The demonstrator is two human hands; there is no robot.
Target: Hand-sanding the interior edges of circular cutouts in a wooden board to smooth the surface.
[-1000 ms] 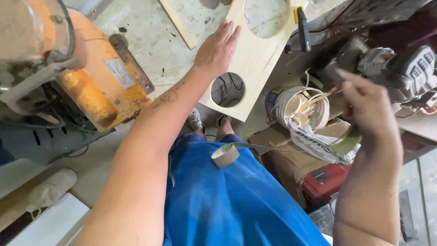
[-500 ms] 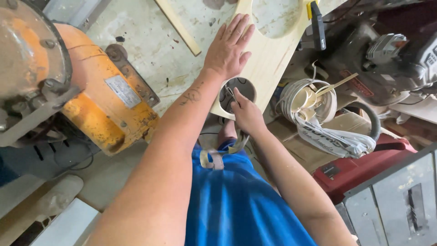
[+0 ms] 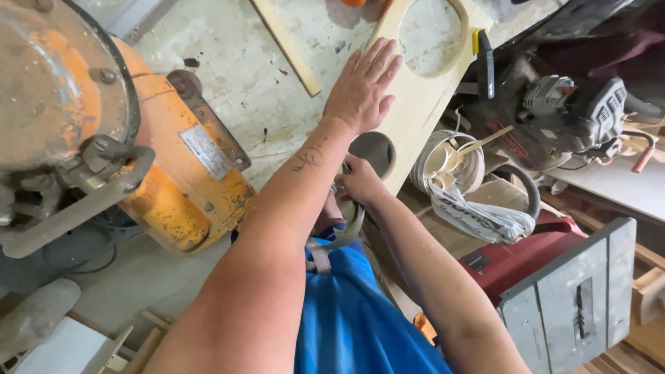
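Observation:
My left hand [image 3: 361, 88] lies flat, fingers spread, on a pale wooden board [image 3: 422, 104] that has a large round cut-out at its far end and a smaller round hole [image 3: 374, 151] near its lower end. Just below that hole is my right hand [image 3: 359, 181], with the fingers curled around a grey strip [image 3: 338, 239]. The strip loops down to my blue clothing [image 3: 353, 318]. The right fingertips are hidden behind my left forearm.
An orange machine [image 3: 173, 173] stands at the left on the stained concrete floor [image 3: 242, 76]. To the right are a red table saw with a grey top [image 3: 561, 284], a grey power tool [image 3: 568, 111], a white bucket holding a stick [image 3: 447, 163] and a thin wooden slat [image 3: 287, 48].
My right hand has come down from above the bucket at the right to the board's lower end. My left hand has stayed flat on the board.

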